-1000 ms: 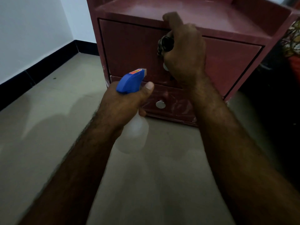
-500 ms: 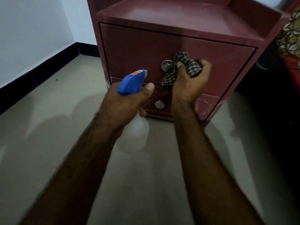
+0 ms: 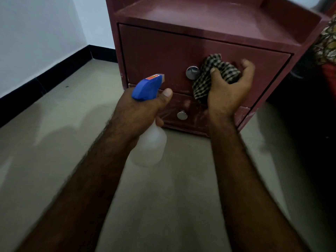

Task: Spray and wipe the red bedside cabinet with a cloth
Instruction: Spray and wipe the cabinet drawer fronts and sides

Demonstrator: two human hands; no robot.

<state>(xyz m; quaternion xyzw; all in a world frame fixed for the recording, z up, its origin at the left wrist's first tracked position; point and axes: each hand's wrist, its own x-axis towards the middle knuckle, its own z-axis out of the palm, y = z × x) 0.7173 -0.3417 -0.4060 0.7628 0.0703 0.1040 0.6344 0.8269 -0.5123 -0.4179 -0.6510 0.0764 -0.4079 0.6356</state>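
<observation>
Nearby, patterned fabric (image 3: 325, 42), perhaps bedding, beside cabinet (image 3: 163, 51).

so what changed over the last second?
The right hand, gripping the checked cloth, moved from the top edge of the upper drawer down and rightward, uncovering the upper knob. The left hand kept its grip on the spray bottle; the red cabinet stayed shut.

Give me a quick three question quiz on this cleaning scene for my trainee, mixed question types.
1. True or false: the left hand grips the spray bottle.
2. The checked cloth in the right hand is: A left of the upper knob, B right of it, C on the floor.
3. Fill in: the bottle's trigger head is coloured ____, the cabinet red.
Key: 1 true; 2 B; 3 blue.
</observation>
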